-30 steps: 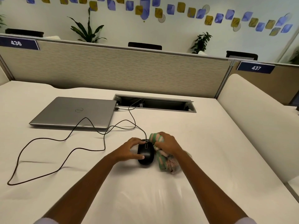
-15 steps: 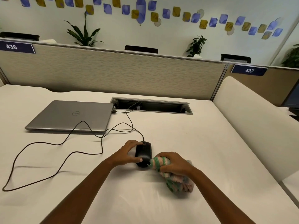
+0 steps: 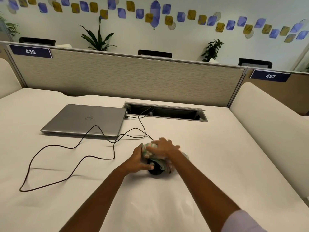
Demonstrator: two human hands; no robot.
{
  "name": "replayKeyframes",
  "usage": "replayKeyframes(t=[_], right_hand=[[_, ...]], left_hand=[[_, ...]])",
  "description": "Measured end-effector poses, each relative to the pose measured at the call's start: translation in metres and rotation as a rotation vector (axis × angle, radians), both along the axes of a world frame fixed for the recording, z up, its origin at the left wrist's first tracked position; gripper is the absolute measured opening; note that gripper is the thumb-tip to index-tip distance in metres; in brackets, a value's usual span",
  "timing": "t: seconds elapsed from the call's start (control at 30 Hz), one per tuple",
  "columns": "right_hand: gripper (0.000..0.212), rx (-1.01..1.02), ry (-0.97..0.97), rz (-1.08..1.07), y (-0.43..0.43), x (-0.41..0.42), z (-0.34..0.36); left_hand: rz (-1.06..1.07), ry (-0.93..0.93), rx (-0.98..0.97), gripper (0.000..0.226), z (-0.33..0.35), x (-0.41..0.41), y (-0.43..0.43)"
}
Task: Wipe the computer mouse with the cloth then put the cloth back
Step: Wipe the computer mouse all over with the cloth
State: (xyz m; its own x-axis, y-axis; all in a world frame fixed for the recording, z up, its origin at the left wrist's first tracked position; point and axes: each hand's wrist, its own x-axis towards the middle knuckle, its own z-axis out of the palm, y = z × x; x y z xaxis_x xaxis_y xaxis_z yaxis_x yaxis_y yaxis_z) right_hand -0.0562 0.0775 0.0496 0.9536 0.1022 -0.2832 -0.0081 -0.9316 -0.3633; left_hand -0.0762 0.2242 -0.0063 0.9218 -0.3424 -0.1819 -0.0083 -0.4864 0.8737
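Half a second ago the bunched green, pink and white striped cloth [image 3: 151,150] sat against the right flank of the black corded computer mouse [image 3: 155,170]. Now it lies on top of the mouse, covering its front and right side, and only the rounded near end shows. The right hand [image 3: 164,147] has come over with it and lies on the wad, fingers bent down around the fabric and holding it against the mouse; motion blur hides how tight that hold is. The left hand [image 3: 139,160] is where it was, on the mouse's left side, fingers curled round the far-left edge and thumb pressed to the near-left edge, gripping it. The mouse rests on the white desk [image 3: 209,190].

Beyond the cloth, the thin black cable [image 3: 66,147] runs away from the mouse and off to its left in loose loops over the desk. Beyond the mouse and to its left lies a closed silver laptop [image 3: 83,120], with part of the cable crossing its near edge. Straight beyond the mouse, a long metal-rimmed cable slot [image 3: 175,114] is open in the desk. Farther beyond stands a beige fabric partition [image 3: 133,77] — dark blue plates reading 436 [image 3: 31,51] and 437 [image 3: 270,76] sit on it. Behind that are green potted plants [image 3: 97,39] and blue and yellow wall shapes [image 3: 155,14].
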Motion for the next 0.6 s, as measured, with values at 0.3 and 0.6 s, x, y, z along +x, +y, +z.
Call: replayKeyframes(t=[0.3, 0.6], right_hand=[[0.047, -0.001, -0.116, 0.166, -0.008, -0.023, -0.02], [0.043, 0.235, -0.254, 0.16, -0.037, -0.069, -0.021]], left_hand=[[-0.001, 0.037, 0.004, 0.111, -0.001, 0.0, 0.0], [-0.01, -0.029, 0.091, 0.101, -0.004, -0.003, -0.001]])
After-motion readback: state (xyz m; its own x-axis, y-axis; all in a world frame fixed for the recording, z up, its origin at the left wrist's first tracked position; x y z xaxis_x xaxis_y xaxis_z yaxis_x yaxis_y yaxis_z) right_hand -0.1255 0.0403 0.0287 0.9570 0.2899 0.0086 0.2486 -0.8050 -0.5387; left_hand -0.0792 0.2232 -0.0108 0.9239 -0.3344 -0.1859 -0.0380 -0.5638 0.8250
